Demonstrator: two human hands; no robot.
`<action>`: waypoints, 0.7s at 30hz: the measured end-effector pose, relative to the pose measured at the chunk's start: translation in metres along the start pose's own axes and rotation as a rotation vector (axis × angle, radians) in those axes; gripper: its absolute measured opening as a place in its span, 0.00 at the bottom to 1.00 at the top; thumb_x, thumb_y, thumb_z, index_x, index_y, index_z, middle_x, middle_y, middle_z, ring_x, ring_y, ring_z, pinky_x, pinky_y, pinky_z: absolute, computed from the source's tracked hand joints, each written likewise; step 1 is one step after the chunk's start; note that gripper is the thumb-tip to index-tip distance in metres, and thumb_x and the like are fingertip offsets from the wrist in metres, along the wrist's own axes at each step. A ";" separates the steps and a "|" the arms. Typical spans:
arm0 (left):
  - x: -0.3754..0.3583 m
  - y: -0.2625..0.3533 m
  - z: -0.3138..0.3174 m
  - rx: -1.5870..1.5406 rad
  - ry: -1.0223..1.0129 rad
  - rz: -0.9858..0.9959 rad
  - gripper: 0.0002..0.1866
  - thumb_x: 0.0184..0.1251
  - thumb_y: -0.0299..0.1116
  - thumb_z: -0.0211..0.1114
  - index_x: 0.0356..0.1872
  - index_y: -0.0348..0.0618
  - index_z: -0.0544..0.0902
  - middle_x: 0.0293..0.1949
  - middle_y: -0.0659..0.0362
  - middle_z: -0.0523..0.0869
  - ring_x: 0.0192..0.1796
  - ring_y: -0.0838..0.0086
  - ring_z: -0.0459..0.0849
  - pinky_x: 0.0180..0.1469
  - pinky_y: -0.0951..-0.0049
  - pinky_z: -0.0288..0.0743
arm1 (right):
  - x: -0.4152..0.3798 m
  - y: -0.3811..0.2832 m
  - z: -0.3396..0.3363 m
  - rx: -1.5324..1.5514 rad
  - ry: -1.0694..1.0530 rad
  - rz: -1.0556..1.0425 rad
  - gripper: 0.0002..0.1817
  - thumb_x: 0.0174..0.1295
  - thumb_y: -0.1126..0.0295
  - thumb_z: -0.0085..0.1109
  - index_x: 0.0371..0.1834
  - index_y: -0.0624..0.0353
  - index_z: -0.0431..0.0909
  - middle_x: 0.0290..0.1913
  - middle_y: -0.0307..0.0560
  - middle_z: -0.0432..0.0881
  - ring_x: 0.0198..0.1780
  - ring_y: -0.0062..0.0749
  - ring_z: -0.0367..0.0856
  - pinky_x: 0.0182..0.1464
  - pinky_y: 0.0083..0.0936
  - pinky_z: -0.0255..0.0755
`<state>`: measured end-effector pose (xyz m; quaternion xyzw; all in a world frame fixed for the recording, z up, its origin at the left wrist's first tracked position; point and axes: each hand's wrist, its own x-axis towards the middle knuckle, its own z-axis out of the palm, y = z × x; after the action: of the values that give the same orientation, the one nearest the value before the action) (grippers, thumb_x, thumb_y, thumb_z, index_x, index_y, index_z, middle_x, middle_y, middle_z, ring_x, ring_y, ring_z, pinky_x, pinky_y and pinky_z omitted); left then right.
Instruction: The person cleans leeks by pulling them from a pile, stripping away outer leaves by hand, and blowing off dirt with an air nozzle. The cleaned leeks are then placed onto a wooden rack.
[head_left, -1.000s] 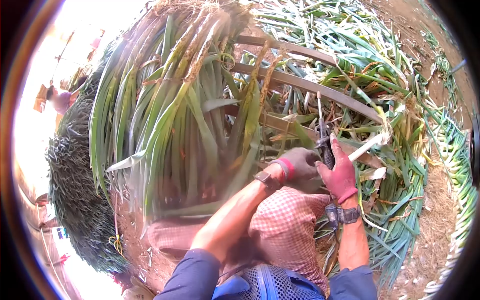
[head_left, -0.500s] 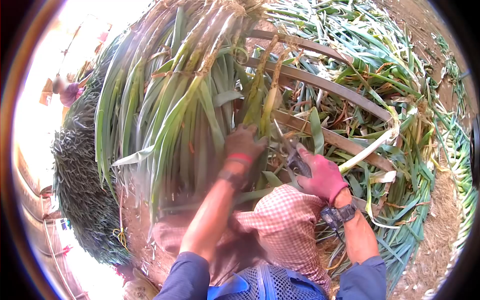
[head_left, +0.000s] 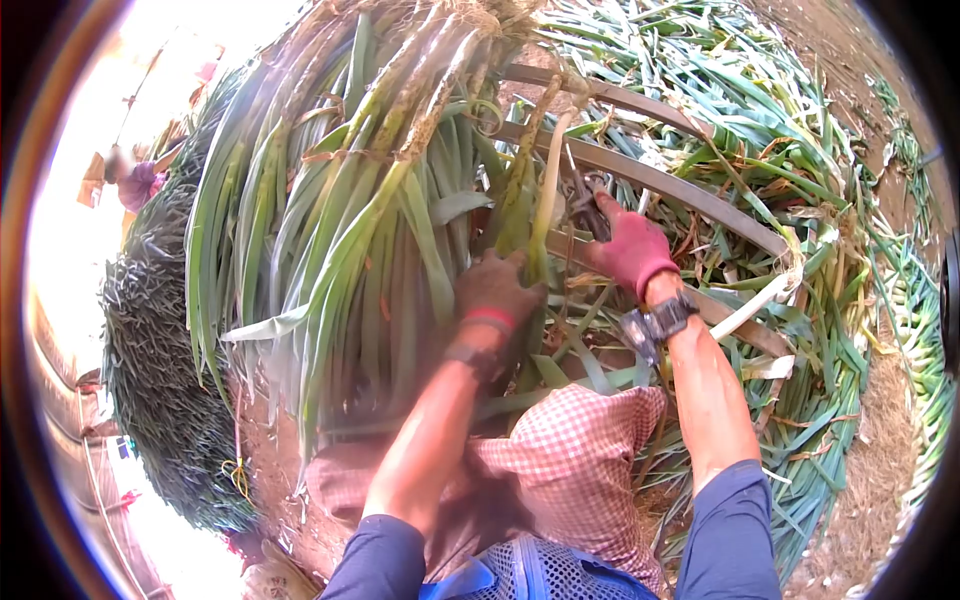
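Note:
My left hand (head_left: 495, 295), in a dark glove with a red cuff, is closed around the green leaf part of two leeks (head_left: 547, 195). Their soil-stained stems point up and away from me. My right hand (head_left: 637, 250), in a reddish glove, grips a dark-handled tool (head_left: 585, 205) with a thin metal tip. The tip points forward, close beside the right-hand stem. Left of my left hand hangs a thick row of leeks (head_left: 370, 220), dirty roots at the top and long leaves drooping down.
Curved flat bars (head_left: 680, 190) cross in front of me over a large heap of loose leaves (head_left: 740, 90). One pale-stemmed leek (head_left: 755, 300) leans on them. A dense stack of leeks (head_left: 165, 370) rises at the left, with another person (head_left: 137, 183) behind it. Peeled leeks (head_left: 920, 330) line the far right.
My right hand has moved up and forward with the tool, from near my knee to alongside the upper stem. My left hand has stayed nearly in place on the leeks.

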<state>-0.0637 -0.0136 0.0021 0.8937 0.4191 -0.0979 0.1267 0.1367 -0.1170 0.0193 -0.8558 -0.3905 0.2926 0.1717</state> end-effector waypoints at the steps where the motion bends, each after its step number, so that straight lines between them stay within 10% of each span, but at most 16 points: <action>1: 0.003 0.001 -0.003 -0.001 0.000 -0.001 0.34 0.62 0.62 0.75 0.65 0.56 0.88 0.56 0.48 0.88 0.61 0.51 0.87 0.64 0.53 0.81 | 0.008 -0.003 -0.001 0.000 0.037 0.015 0.46 0.61 0.53 0.68 0.86 0.45 0.67 0.53 0.69 0.90 0.56 0.64 0.89 0.61 0.50 0.81; 16: 0.027 0.032 -0.001 -0.232 -0.226 -0.108 0.32 0.62 0.57 0.76 0.61 0.46 0.87 0.54 0.46 0.93 0.58 0.51 0.92 0.60 0.54 0.83 | -0.132 0.058 0.017 0.159 -0.029 -0.097 0.51 0.56 0.56 0.73 0.87 0.46 0.65 0.55 0.66 0.88 0.57 0.63 0.88 0.63 0.49 0.81; 21: -0.004 0.059 0.065 -0.560 -0.537 0.137 0.29 0.63 0.46 0.77 0.62 0.43 0.90 0.55 0.46 0.94 0.56 0.57 0.93 0.63 0.63 0.82 | -0.154 0.059 0.019 0.329 -0.007 -0.202 0.50 0.55 0.57 0.75 0.85 0.50 0.68 0.63 0.67 0.85 0.64 0.59 0.86 0.68 0.42 0.79</action>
<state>-0.0248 -0.0734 -0.0497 0.7930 0.3211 -0.2016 0.4769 0.0777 -0.2721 0.0304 -0.7716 -0.4219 0.3368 0.3365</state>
